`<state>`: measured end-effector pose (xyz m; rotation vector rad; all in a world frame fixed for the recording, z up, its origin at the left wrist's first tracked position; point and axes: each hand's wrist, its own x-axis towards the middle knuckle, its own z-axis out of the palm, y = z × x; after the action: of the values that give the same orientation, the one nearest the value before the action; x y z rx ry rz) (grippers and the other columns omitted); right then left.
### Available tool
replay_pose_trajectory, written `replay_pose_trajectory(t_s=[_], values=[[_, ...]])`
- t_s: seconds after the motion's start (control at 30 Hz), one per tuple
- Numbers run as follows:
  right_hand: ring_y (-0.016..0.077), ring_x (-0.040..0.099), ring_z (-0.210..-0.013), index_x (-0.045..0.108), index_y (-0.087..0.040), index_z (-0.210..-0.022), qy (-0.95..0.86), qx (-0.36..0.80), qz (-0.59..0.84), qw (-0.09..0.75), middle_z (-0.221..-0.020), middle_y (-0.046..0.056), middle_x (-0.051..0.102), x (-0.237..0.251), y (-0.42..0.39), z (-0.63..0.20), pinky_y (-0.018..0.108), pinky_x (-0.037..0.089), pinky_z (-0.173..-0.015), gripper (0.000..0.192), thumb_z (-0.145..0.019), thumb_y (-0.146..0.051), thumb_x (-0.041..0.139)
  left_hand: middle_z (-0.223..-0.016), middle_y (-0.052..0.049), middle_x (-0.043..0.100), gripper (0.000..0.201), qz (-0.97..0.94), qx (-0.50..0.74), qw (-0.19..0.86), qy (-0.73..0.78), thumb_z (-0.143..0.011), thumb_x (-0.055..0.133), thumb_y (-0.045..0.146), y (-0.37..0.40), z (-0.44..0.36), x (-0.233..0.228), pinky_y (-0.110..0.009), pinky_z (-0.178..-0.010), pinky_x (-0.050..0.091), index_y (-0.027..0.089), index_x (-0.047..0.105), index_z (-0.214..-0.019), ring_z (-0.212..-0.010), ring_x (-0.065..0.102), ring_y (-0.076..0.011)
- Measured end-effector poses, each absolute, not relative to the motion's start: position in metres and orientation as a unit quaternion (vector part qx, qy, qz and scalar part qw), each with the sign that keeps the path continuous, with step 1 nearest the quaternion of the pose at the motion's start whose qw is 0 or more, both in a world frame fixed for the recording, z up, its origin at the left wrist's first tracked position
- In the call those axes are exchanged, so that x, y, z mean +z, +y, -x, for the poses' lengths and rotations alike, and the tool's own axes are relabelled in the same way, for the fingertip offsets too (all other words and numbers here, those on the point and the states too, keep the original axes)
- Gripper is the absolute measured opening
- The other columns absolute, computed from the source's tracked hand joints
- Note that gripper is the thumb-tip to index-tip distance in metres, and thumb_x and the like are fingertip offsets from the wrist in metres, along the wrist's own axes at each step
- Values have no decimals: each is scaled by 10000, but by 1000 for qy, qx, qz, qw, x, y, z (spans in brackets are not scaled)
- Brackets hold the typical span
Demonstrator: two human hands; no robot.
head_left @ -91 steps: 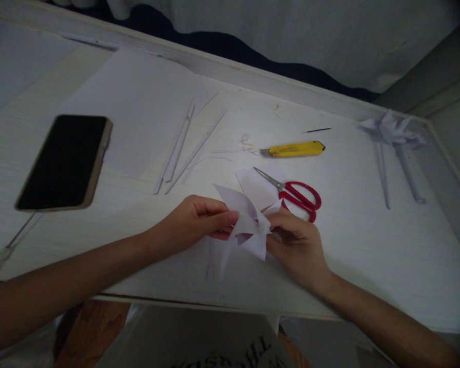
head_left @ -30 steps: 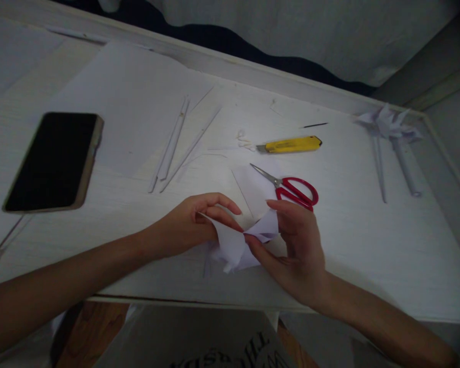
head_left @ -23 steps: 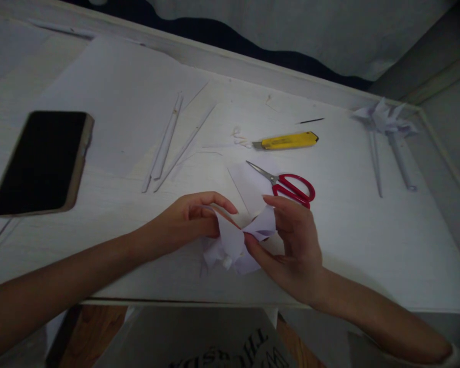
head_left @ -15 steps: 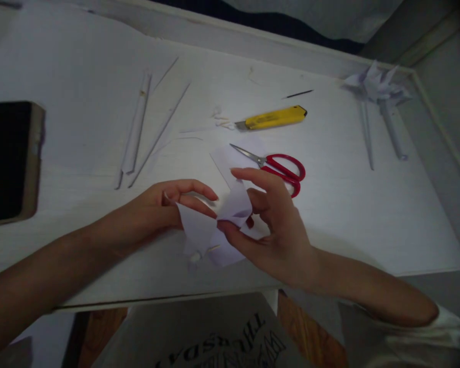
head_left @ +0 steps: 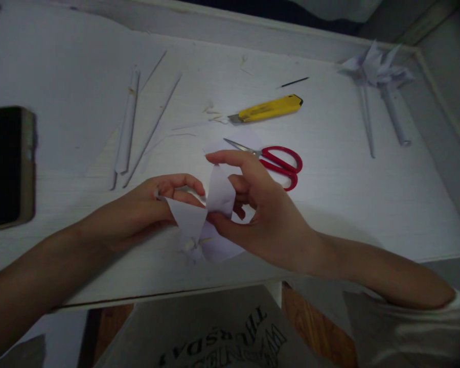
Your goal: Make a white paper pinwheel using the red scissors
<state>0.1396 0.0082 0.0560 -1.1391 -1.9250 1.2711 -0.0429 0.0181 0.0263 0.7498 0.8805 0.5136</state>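
Note:
Between my hands is a piece of white paper [head_left: 187, 221] with pointed, curled petal-like flaps. My left hand [head_left: 159, 203] grips it from the left, with the thumb along the near side and the fingers behind. On the other side my right hand [head_left: 264, 214] pinches a curled flap, thumb below and index finger arched over its top. Below the paper a small whitish lump and a thin yellowish stick [head_left: 206, 239] show; how they join the paper I cannot make out. Just beyond my right hand lie red-handled scissors [head_left: 281, 159], partly covered by my fingers.
A yellow utility knife [head_left: 270, 109] lies behind the scissors, near a thin black rod [head_left: 295, 82]. Rolled paper tubes [head_left: 128, 122] rest at left, past them a phone [head_left: 9, 166]. Folded paper flowers [head_left: 383, 69] with paper stems occupy the far right corner, by the table's raised rim.
My right thumb and index finger have shifted a little on the flap, which now stands more upright and faces me more. The whole view has moved slightly.

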Motion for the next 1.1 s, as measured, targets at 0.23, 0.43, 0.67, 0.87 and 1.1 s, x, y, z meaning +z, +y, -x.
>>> replay_pose_trajectory(t_s=[0.23, 0.43, 0.67, 0.87, 1.1], values=[[79, 474, -533, 291, -232, -1168, -731, 476, 411, 263, -649, -69, 477, 56, 15, -137, 190, 368, -462, 594, -665, -23, 529, -675, 18, 643, 179, -331, 247, 817, 402, -643, 607, 78, 21, 47, 29, -154, -508, 447, 168, 522, -772, -553, 593, -98], [95, 486, -529, 298, -255, -1173, -745, 460, 405, 262, -666, -53, 491, 58, 21, -134, 205, 379, -443, 592, -670, -51, 536, -641, 37, 621, 209, -321, 243, 815, 417, -633, 588, 46, 22, 48, 42, -160, -486, 426, 187, 499, -760, -520, 571, -94], [101, 483, -520, 307, -246, -1170, -737, 471, 416, 248, -677, -36, 524, 62, 24, -129, 206, 383, -436, 594, -662, -47, 540, -621, 15, 629, 231, -368, 232, 780, 450, -595, 567, 9, 25, 50, 53, -188, -503, 414, 169, 464, -725, -540, 579, -112], [116, 478, -518, 344, -239, -1150, -706, 490, 453, 238, -657, -18, 537, 67, 25, -121, 227, 420, -448, 546, -666, -149, 582, -641, 0, 622, 272, -390, 257, 749, 469, -542, 572, -20, 25, 49, 59, -180, -461, 387, 160, 445, -701, -445, 511, -67], [155, 566, -607, 159, -259, -1288, -584, 603, 448, 308, -799, 33, 592, 63, 30, -121, 305, 502, -570, 808, -646, -315, 645, -629, -6, 603, 271, -414, 312, 713, 472, -523, 628, 33, 28, 51, 61, -195, -490, 402, 156, 438, -673, -506, 535, -85]])
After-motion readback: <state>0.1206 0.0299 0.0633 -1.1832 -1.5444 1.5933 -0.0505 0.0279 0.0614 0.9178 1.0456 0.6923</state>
